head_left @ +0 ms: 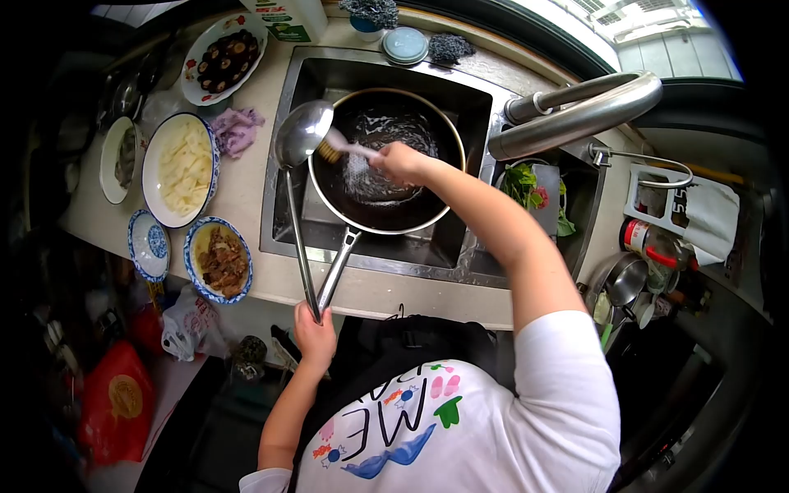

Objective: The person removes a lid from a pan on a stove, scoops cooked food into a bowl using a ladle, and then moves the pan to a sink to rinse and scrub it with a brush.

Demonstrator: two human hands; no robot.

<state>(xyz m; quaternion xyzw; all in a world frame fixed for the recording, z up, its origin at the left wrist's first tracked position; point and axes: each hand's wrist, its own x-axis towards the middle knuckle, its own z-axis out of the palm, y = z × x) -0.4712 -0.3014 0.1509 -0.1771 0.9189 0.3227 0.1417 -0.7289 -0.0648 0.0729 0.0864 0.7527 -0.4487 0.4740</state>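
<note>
the pan (pixel 378 215) is dark and wet inside, with whitish streaks swirled over its bottom, a pale metal rim and a long silver handle. the ladle (pixel 304 135) is shiny steel with a round bowl and a long thin handle; the brush (pixel 357 150) has a pale pinkish handle and tan bristles. the pan sits in the larger basin of the sink (pixel 411 264), its handle running back toward me over the desk (pixel 394 296). my left grip (pixel 316 337) is closed around the ends of the pan's handle and the ladle's handle, which come together there; the ladle's bowl is well beyond it, over the pan's left rim, and i cannot tell whether the two touch. my right grip (pixel 403 164) is over the pan, closed on the brush's handle, with the bristles to its left, near the pan's inner wall.
</note>
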